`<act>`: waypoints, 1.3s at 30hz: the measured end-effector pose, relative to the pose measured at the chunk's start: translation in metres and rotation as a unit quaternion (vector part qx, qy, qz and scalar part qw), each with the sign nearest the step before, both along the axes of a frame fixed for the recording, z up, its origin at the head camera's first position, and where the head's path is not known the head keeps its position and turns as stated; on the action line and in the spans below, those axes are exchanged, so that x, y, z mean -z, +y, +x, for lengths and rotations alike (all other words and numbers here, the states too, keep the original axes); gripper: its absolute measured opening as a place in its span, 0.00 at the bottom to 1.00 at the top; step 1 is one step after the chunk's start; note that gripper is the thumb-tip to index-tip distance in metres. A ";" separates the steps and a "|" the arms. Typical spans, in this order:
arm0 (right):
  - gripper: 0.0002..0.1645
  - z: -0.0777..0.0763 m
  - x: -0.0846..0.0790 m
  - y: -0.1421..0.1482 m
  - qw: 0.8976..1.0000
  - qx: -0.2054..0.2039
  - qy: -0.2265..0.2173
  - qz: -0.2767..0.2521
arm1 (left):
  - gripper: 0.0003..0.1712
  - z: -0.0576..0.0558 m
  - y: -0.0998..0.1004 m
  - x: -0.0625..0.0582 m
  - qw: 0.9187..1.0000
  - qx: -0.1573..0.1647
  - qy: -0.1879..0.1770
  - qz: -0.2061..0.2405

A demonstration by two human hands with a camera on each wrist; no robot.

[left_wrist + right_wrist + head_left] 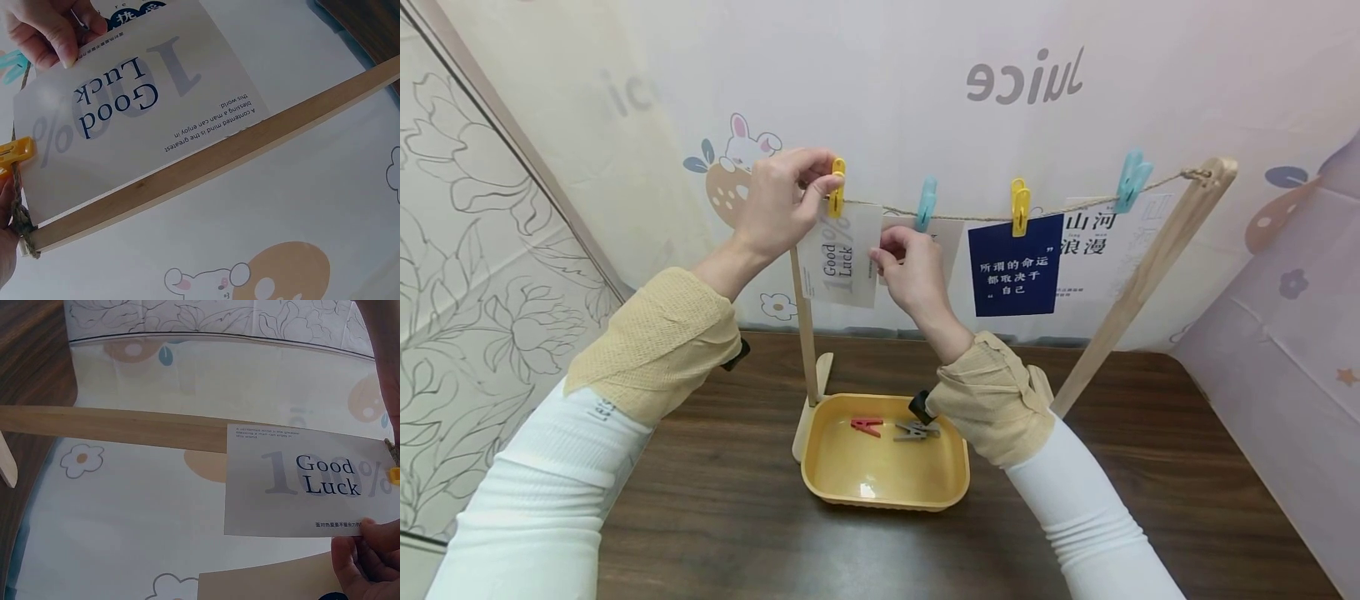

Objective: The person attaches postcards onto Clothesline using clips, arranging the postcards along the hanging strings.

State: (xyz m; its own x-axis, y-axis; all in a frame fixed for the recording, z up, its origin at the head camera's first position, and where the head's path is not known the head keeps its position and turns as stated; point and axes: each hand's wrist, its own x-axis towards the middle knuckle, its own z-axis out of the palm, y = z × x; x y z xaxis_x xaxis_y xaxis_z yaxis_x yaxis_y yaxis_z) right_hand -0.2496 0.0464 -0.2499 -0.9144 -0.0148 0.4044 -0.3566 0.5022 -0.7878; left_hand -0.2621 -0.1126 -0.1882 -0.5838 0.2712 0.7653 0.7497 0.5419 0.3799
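Note:
At the left end of a twine line (pixel 880 206), my left hand (pixel 782 196) pinches a yellow clothespin (pixel 837 190). Under that clothespin hangs a white "Good Luck" card (pixel 842 279), its printing turned sideways. My right hand (pixel 913 271) pinches the card's right-hand edge between thumb and fingers; the right wrist view shows the thumb (pixel 380 534) lying over that edge. Just behind the right hand, a pale card (pixel 951 242) hangs from a blue clothespin (pixel 927 204), partly covered by the hand.
Farther right, a navy card (pixel 1017 287) hangs from a yellow clothespin (pixel 1020 208), and a white card (pixel 1093 250) from a blue one (pixel 1131 182). Wooden posts (pixel 1138 287) carry the line. A yellow tray (pixel 880 498) below holds a red clothespin (pixel 867 427) and grey ones (pixel 916 431).

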 end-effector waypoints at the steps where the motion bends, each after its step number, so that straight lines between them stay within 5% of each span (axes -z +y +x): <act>1: 0.05 0.000 0.000 0.000 1.000 0.001 -0.001 -0.002 | 0.09 0.000 0.000 0.000 1.000 0.000 -0.001 0.001; 15: 0.07 0.003 0.002 0.003 1.000 0.007 0.026 0.009 | 0.16 -0.001 0.002 0.001 1.000 -0.001 -0.020 0.000; 32: 0.10 0.009 0.013 0.014 0.998 -0.042 0.043 -0.014 | 0.17 -0.001 0.004 0.001 1.000 -0.012 -0.020 -0.009; 39: 0.10 0.020 0.019 0.023 0.998 -0.039 0.053 -0.007 | 0.14 0.001 0.002 0.005 0.996 0.012 0.068 0.049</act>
State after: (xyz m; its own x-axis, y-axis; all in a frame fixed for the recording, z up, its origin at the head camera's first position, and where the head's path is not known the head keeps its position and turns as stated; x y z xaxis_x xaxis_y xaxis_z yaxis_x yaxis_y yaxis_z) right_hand -0.2301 0.0696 -0.2691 -0.8625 -0.0780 0.4999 -0.4763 0.4588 -0.7501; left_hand -0.2616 -0.1104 -0.1929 -0.4673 0.2040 0.8602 0.8099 0.4889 0.3240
